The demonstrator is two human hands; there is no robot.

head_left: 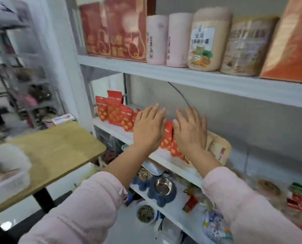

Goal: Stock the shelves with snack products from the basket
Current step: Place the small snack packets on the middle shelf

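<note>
Pink sleeves (pixel 87 208) point at red bags (pixel 167 138), left hand (pixel 148 127) and right hand (pixel 190 131) flat beside them, fingers straight; best press softly so they stand.

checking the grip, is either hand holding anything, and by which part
Nothing is gripped. The left hand and right hand are both flat, fingers straight, over the red packets on the shelf.
</note>
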